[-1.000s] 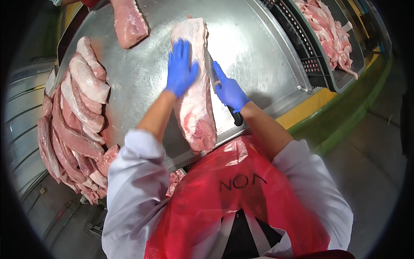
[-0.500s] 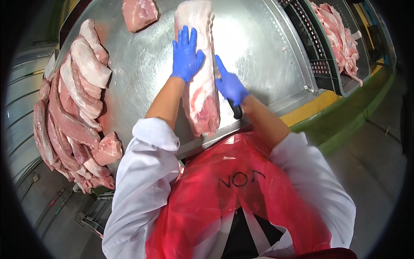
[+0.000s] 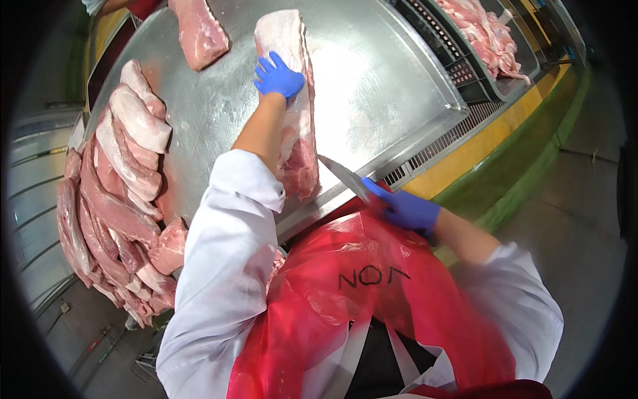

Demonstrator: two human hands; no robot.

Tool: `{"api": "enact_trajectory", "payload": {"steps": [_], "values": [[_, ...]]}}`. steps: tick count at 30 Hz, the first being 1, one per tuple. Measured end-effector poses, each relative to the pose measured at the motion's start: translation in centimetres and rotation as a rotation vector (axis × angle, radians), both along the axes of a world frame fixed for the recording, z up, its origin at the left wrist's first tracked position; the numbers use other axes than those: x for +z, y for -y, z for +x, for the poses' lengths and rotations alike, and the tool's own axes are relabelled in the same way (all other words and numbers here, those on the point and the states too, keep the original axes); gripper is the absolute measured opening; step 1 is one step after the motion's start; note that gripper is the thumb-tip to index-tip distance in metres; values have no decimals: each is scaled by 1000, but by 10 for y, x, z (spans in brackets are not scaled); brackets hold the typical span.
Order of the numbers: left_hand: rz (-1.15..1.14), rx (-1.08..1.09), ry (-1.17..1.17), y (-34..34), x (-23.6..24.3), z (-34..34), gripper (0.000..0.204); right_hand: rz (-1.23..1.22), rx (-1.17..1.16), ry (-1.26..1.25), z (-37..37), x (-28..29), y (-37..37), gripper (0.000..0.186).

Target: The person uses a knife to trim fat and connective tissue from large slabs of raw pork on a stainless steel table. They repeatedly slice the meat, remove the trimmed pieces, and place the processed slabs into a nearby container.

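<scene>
A long slab of pale, fatty raw meat (image 3: 302,143) lies lengthwise on the metal table, its redder end toward me. My left hand (image 3: 278,76), in a blue glove, rests on the upper part of the slab with fingers spread. In my blue-gloved right hand (image 3: 407,209) is a knife (image 3: 344,175), its blade pointing up and left toward the near end of the meat, apart from it. The knife's handle is mostly hidden by my fingers.
Several strips of meat (image 3: 123,199) are piled on the left of the metal table (image 3: 392,100). Another meat piece (image 3: 199,36) lies at the far side. Black crates (image 3: 458,70) with meat trimmings (image 3: 488,36) stand at the right. Part of another person's sleeve (image 3: 96,5) shows far left.
My right hand has drawn the knife back from beside the slab toward my body and to the right. My left hand stays on the meat, its fingers spread wider.
</scene>
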State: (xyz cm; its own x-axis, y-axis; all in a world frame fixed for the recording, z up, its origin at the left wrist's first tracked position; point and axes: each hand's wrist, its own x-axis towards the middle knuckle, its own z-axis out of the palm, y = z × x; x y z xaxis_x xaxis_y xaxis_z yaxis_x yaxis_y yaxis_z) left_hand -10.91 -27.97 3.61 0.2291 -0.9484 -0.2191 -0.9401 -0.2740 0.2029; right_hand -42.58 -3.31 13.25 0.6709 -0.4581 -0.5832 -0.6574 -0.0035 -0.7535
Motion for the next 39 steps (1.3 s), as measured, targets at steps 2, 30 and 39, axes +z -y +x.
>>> {"api": "enact_trajectory", "payload": {"steps": [2,30,39], "values": [[232,101,16,-15,48,-36,111,-43,-27,25,-50,10,-17,88],[-405,-557,197,-67,-1,-176,60,-38,-823,336,-173,3,121,83],[2,218,-1458,-28,124,-106,25,-352,-546,287,-120,-73,223,81]]}}
